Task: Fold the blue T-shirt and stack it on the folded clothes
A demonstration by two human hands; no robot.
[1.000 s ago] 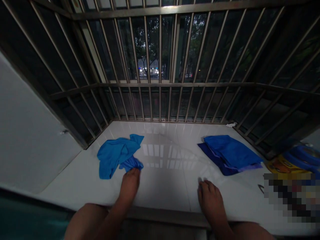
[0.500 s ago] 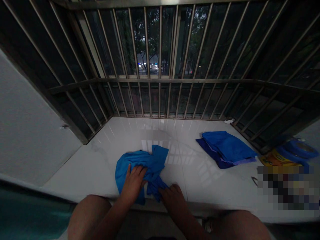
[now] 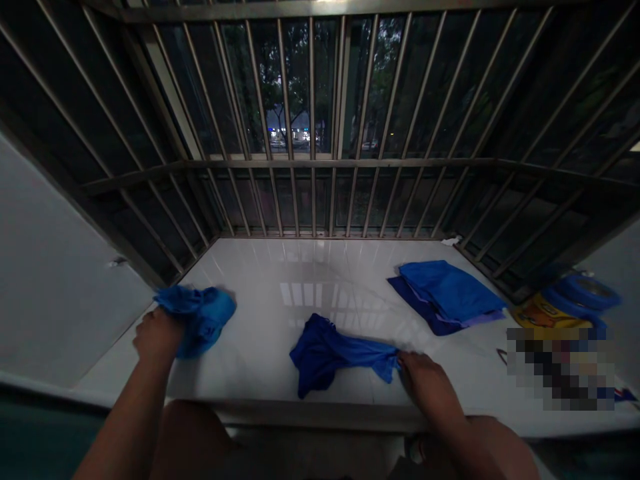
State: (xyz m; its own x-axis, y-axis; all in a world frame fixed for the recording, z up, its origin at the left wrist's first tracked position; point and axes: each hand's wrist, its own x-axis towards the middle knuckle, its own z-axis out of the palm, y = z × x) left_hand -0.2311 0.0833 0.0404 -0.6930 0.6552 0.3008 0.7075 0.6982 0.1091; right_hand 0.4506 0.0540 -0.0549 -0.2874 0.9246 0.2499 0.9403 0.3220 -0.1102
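Observation:
A bunched light-blue garment (image 3: 207,320) is at the left side of the white tiled ledge (image 3: 260,280). My left hand (image 3: 159,333) is closed on its left edge, the fingertips partly hidden by the cloth. A dark-blue garment (image 3: 320,357) lies stretched sideways across the ledge's front middle. At its right end, my right hand (image 3: 420,373) pinches a corner of the cloth. Farther back on the right rests a stack of folded blue and purple cloth (image 3: 450,290), touched by neither hand.
Metal window bars (image 3: 320,163) close off the back and both sides. At the right stands a yellow and blue container (image 3: 555,310), with a pixelated patch in front of it. My knees are at the ledge's front edge.
The two garments, earlier together in the middle, are now apart. My left hand has carried the light-blue one left; my right hand has pulled the dark-blue one's end right.

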